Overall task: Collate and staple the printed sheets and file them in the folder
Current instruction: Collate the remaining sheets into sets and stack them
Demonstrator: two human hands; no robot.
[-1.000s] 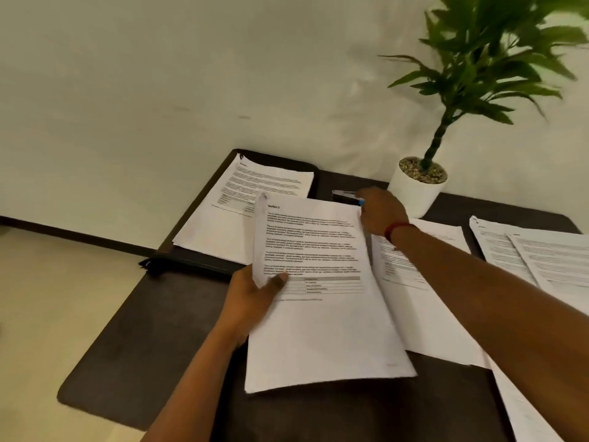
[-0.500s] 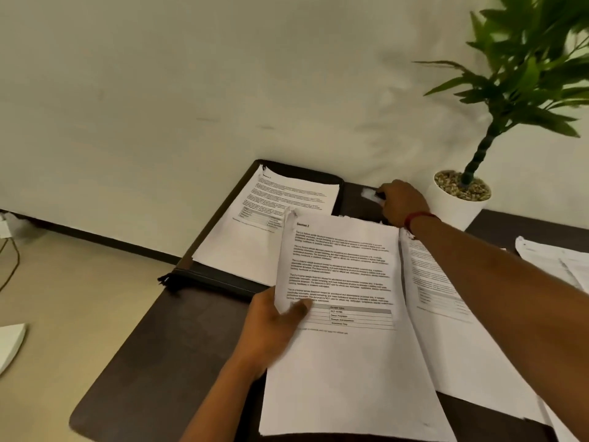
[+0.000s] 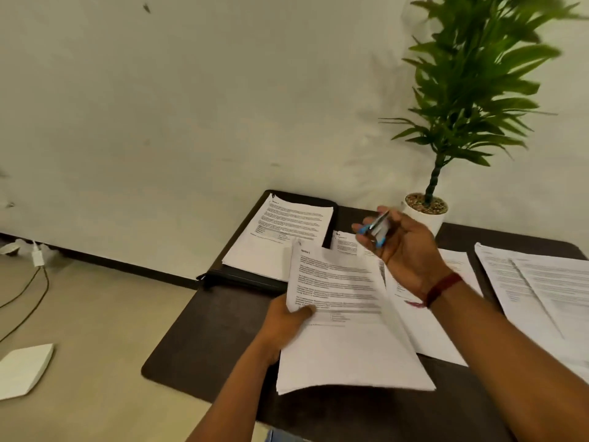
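- A small blue-and-silver metal stapler (image 3: 376, 230) is gripped in the right hand (image 3: 404, 250), raised above the dark table (image 3: 204, 346).
- The white printed sheet stack (image 3: 344, 330) is pinched by the left hand (image 3: 283, 323) (its top-left corner lies just left of the stapler).

A plain off-white plaster wall (image 3: 191, 106) fills the upper part of the view, with a few small dark marks on it. A dark brown skirting strip (image 3: 121, 266) runs along its foot. The floor (image 3: 95, 330) is smooth and pale beige. A dark brown table with rounded corners (image 3: 204, 342) stands against the wall. At its far edge sits a leafy green plant (image 3: 471, 90) in a round white pot (image 3: 425, 215) topped with pebbles. On the floor at left lie thin dark cables (image 3: 28, 291) by a white plug (image 3: 37, 258), and nearer, a flat white angular object (image 3: 22, 371). The light is soft and even.
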